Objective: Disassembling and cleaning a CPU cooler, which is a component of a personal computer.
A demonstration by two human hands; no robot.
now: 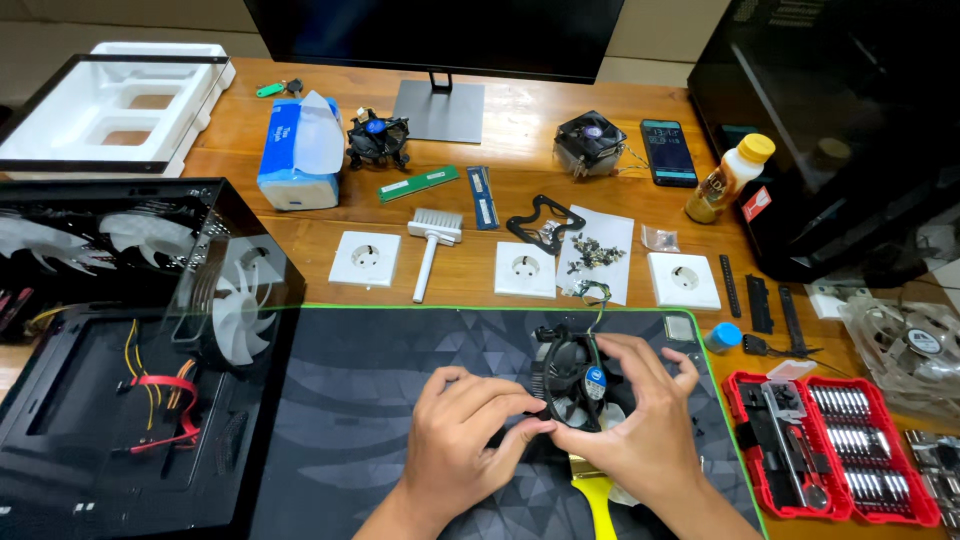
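Left: open case with pale fans. Centre: cooler lifted just above dark mat on the surface. Left hand pinching its lower rim, right hand wrapped round the frame. Probably light, stiff, blades fragile; best gripped by the frame. Right: red bit set.

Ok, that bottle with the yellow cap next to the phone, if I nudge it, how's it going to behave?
The bottle stands upright, tall and narrow, so a nudge near the yellow cap would probably tip it. It looks partly full, so likely fairly light. Once down, its round body could roll toward the phone.
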